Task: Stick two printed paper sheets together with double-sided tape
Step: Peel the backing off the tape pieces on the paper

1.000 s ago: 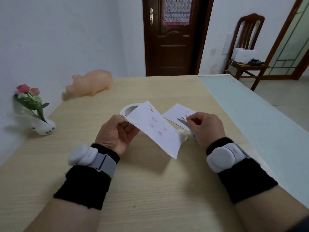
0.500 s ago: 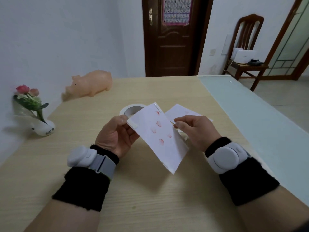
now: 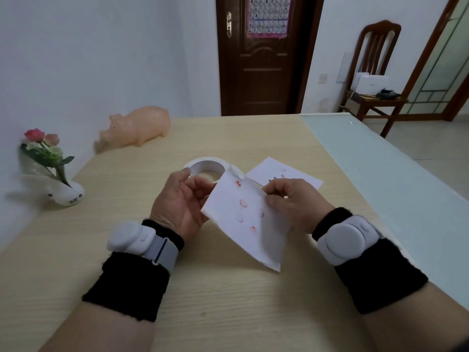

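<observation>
my left hand (image 3: 181, 201) pinching the spotted sheet (image 3: 248, 219) at nine o'clock, right hand (image 3: 291, 204) pinching its three o'clock edge, maybe a tape sliver (image 3: 255, 183) too, second sheet (image 3: 291, 172) and tape roll (image 3: 206, 166) lying at twelve.

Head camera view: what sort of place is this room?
Likely a room in a home: a panelled wooden door with a poster, a wooden chair, and a pig figurine and small flower vase on the table.

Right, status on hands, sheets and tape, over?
Left hand, right hand: both pinch the raised printed sheet, tape piece on far corner. Second sheet flat on table. Tape roll behind them.
</observation>
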Demonstrator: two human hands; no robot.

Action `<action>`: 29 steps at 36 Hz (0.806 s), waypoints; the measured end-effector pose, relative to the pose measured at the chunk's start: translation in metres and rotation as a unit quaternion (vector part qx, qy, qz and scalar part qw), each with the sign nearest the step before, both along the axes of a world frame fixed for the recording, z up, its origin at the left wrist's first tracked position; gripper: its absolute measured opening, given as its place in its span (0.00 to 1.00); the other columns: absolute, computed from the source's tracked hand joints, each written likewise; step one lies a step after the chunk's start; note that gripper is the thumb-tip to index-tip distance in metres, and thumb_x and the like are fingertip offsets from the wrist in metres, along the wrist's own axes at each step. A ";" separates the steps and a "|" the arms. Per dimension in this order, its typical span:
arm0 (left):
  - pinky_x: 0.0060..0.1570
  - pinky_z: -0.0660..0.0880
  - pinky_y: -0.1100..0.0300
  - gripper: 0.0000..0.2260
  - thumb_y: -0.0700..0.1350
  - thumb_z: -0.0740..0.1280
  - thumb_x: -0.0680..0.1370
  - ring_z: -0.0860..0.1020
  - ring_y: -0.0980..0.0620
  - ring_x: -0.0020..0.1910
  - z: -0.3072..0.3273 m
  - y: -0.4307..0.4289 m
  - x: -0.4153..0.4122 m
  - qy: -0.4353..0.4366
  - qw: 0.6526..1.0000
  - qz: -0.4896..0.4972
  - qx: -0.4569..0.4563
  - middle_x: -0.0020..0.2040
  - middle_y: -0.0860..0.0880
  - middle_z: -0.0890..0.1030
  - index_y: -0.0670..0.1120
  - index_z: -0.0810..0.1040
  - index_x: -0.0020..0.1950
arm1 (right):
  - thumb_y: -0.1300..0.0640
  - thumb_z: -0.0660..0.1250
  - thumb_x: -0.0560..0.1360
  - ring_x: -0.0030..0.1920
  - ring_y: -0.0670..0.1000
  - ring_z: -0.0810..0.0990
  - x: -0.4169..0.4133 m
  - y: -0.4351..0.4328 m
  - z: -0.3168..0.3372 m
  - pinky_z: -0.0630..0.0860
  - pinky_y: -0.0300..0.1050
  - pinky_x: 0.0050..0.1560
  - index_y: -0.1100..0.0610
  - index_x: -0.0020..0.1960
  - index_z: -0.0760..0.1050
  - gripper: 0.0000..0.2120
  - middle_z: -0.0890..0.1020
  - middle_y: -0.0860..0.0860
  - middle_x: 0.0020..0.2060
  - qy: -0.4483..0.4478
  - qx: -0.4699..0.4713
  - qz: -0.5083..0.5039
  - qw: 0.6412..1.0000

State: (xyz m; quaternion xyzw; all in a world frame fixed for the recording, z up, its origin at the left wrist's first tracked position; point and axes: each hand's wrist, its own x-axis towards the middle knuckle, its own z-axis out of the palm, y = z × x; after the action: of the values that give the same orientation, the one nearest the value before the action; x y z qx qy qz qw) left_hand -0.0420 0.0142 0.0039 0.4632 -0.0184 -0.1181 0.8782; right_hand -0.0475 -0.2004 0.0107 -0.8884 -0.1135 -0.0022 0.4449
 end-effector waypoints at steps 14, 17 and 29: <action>0.29 0.74 0.62 0.09 0.35 0.63 0.76 0.75 0.51 0.26 -0.007 -0.013 -0.004 -0.009 0.987 0.059 0.152 0.28 0.46 0.78 0.40 0.74 0.35 | 0.62 0.60 0.75 0.40 0.38 0.73 -0.003 0.004 0.002 0.65 0.21 0.38 0.47 0.48 0.80 0.13 0.76 0.36 0.35 0.003 -0.132 0.009 0.991; 0.29 0.73 0.63 0.09 0.34 0.63 0.75 0.75 0.51 0.26 -0.007 -0.013 -0.004 -0.010 0.984 0.059 0.170 0.28 0.46 0.78 0.40 0.74 0.35 | 0.61 0.61 0.74 0.40 0.37 0.72 -0.004 0.004 0.002 0.64 0.20 0.38 0.47 0.48 0.80 0.13 0.76 0.37 0.36 -0.006 -0.142 0.006 0.990; 0.27 0.71 0.64 0.10 0.33 0.66 0.74 0.75 0.54 0.26 -0.009 -0.018 -0.007 -0.034 0.972 0.042 0.229 0.28 0.50 0.78 0.42 0.75 0.33 | 0.56 0.69 0.69 0.40 0.48 0.74 -0.006 0.021 -0.005 0.70 0.40 0.42 0.54 0.41 0.82 0.03 0.77 0.42 0.34 -0.294 -0.075 -0.037 0.952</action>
State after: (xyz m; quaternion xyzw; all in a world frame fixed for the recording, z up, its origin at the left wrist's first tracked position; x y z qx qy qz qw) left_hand -0.0491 -0.0041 -0.0050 0.6557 -0.0010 -0.0660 0.7521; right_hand -0.0536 -0.1794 0.0056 -0.8827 -0.2056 -0.2713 0.3240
